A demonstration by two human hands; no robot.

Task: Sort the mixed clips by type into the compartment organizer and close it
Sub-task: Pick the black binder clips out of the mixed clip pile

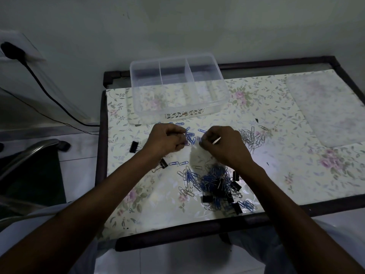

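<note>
A clear three-compartment organizer (pixel 178 86) stands open at the back of the table, nothing in its compartments. In front of it my left hand (pixel 167 140) and my right hand (pixel 223 144) are curled, fingertips near each other, and pinch blue paper clips (pixel 190 136) from a small blue group. A silver paper clip pile (pixel 251 138) lies right of my right hand. The mixed pile (pixel 215 186) of blue clips, silver clips and black binder clips lies nearer me. Two black binder clips (pixel 134 146) (pixel 163 164) lie apart at the left.
The table has a floral cover (pixel 276 175) and a dark raised frame (pixel 177 232). A translucent lid-like sheet (pixel 327 107) lies at the back right. A chair armrest (pixel 29 153) and a black cable (pixel 49 95) are off the table's left.
</note>
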